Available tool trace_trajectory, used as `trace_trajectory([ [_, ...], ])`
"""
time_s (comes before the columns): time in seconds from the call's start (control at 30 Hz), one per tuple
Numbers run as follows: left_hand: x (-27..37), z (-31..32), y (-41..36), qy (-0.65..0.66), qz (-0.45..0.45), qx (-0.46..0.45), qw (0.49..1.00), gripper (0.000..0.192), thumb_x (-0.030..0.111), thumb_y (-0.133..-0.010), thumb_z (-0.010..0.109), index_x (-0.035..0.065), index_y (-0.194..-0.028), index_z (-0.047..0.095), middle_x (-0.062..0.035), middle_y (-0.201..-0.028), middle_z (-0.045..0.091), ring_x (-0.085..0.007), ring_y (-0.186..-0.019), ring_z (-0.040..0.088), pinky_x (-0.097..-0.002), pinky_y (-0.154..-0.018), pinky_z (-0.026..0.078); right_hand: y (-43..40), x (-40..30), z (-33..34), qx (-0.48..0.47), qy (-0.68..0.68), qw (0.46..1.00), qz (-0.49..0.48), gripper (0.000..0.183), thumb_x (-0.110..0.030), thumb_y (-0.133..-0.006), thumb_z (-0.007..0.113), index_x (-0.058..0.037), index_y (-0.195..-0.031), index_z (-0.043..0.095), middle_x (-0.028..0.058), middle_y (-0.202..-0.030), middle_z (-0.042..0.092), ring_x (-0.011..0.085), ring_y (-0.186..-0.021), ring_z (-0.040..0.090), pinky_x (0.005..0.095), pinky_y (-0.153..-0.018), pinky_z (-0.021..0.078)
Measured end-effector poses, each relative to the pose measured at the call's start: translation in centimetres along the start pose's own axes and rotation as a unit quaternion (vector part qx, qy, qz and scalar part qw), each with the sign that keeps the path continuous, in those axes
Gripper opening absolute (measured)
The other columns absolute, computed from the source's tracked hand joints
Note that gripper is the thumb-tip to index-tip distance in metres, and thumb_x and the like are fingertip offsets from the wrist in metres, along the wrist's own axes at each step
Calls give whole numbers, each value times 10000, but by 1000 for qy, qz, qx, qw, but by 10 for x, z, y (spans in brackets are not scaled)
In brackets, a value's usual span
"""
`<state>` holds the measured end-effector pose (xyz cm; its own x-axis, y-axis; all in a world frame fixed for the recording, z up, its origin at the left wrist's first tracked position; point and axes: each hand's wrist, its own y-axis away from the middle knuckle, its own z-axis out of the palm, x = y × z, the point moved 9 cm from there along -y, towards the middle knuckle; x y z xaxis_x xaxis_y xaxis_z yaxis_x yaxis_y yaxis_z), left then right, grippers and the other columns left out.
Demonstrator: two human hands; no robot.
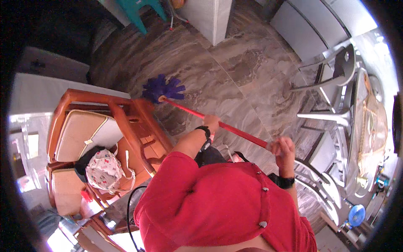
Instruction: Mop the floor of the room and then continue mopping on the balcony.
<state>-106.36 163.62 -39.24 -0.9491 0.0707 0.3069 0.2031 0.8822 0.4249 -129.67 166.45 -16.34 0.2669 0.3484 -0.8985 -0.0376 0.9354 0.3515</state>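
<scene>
A mop with a red handle slants across the front of me. Its purple strip head lies on the marbled tile floor, close to the foot of a wooden bench. My left hand is closed around the middle of the handle, with a dark band on the wrist. At the handle's upper end is my right hand, slightly blurred, its fingers curled at the tip; a black watch sits on that wrist.
A wooden bench with cushions and a patterned cloth bag stands at the left. Chairs and a table are at the right. A teal stool and a white wall end are ahead.
</scene>
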Motion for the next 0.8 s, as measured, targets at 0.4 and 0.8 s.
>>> trace_trajectory([
  [0.4, 326, -36, -37, 139, 263, -11, 955, 144, 212, -557, 552, 105, -645, 592, -136, -603, 551, -293, -600, 548, -383, -548, 428, 65, -237, -139, 79, 144, 948, -272, 236, -202, -806, 428, 16, -724, 469, 4, -381, 327, 96, -312, 287, 218, -408, 318],
  [0.8, 424, 23, -72, 244, 408, -149, 867, 208, 225, -645, 606, 43, -653, 504, -118, -627, 498, -268, -593, 487, -341, -521, 373, 107, -292, -141, -44, 275, 873, -401, 185, -138, -787, 454, 13, -750, 555, 93, -658, 549, 188, -578, 533, 267, -500, 401],
])
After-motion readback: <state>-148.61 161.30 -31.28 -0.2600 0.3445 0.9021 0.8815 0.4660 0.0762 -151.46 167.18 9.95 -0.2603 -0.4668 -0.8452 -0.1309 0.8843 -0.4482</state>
